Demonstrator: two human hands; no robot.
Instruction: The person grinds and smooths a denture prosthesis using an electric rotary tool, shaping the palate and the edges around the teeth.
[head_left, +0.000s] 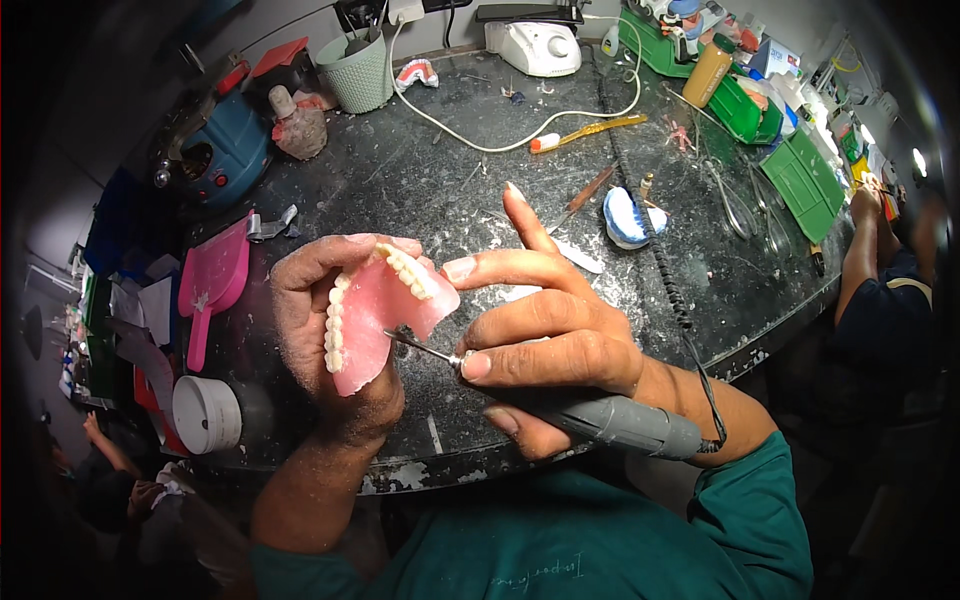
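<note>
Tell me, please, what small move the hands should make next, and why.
I would suggest the right hand guide the grey handpiece lightly along the inner edge of the pink denture: the metal bur points at that edge, and the left hand grips the denture from the other side. Whether the tip touches is hard to tell.

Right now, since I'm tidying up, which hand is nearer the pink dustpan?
Left. The left hand, holding the denture, is just right of the dustpan; the right hand, holding the drill, is farther right, beyond the denture.
</note>
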